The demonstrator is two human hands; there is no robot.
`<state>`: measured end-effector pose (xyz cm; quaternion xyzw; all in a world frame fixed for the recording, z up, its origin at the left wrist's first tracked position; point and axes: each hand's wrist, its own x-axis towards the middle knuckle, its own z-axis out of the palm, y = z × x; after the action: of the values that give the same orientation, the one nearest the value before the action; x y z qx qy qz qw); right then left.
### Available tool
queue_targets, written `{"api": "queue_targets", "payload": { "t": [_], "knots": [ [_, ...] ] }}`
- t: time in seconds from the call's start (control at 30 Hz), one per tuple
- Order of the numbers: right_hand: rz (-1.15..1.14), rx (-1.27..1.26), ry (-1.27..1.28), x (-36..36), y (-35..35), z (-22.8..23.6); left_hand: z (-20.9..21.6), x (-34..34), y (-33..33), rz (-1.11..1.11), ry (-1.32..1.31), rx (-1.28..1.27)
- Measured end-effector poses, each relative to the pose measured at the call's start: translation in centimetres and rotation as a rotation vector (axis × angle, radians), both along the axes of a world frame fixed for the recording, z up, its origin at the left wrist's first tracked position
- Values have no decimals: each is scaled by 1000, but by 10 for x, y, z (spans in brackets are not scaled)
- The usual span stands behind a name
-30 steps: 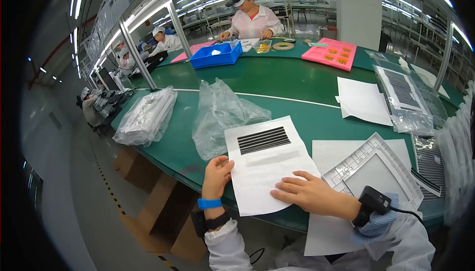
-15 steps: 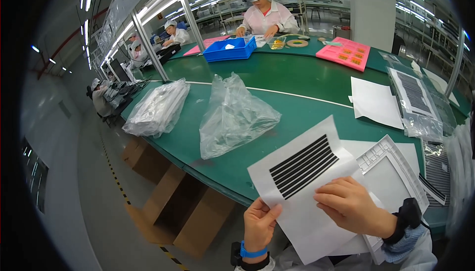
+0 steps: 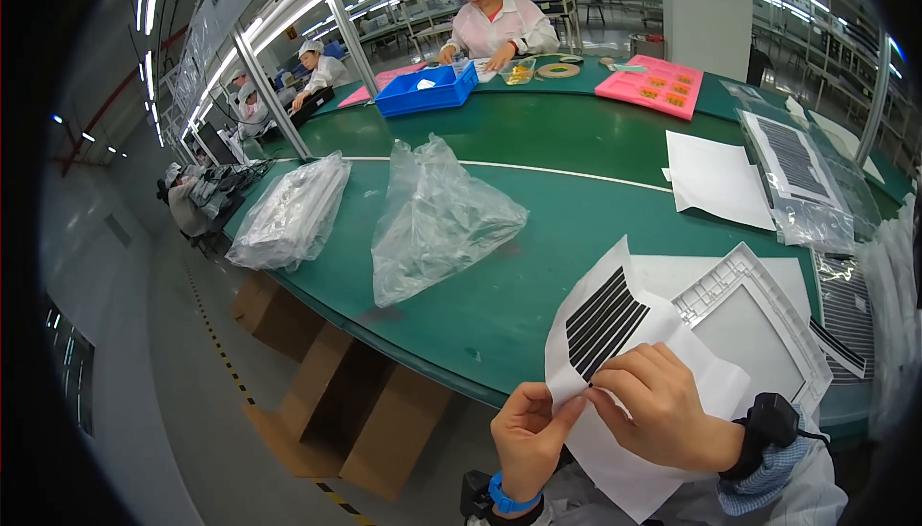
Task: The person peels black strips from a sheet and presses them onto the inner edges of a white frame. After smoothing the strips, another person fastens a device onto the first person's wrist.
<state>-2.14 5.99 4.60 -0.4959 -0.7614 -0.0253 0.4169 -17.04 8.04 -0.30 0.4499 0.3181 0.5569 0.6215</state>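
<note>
A white sheet with a block of parallel black strips [image 3: 607, 322] is raised over the table's near edge, bent and tilted. My left hand [image 3: 533, 438] pinches its lower left edge between thumb and fingers. Close beside it, my right hand [image 3: 663, 409] has thumb and fingertips drawn together at the lower end of the strips. Whether those fingertips have lifted a single strip is too small to tell. A white rectangular plastic frame [image 3: 715, 288] lies to the right, on white paper and partly behind the sheet.
Crumpled clear plastic bags [image 3: 437, 223] and a wrapped bundle [image 3: 293, 214] lie on the green table [image 3: 567, 201]. More strip sheets [image 3: 792, 166] are at the right. Across the table are a blue bin [image 3: 427, 92], a pink tray [image 3: 648, 86] and a co-worker [image 3: 499, 26]. Cardboard boxes [image 3: 346, 382] stand below.
My left hand has moved right and the sheet has turned and bent. My right hand has come down to the strips' lower end, next to the left. The view has shifted slightly.
</note>
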Motion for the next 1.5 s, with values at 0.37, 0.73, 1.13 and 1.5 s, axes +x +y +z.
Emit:
{"api": "queue_targets", "payload": {
  "t": [0.37, 0.73, 1.13, 1.5],
  "knots": [
    [-49, -92, 166, 23, 12, 4, -3, 2, 15, 20, -48, -17],
    [-380, -296, 748, 160, -32, 43, -61, -69, 164, 385, 394, 206],
    [-403, -333, 872, 142, -117, 43, 42, -46, 67, 636, 948, 587],
    [-179, -382, 646, 94, -109, 27, 87, 75, -41, -105, 1087, 925]
  ]
}}
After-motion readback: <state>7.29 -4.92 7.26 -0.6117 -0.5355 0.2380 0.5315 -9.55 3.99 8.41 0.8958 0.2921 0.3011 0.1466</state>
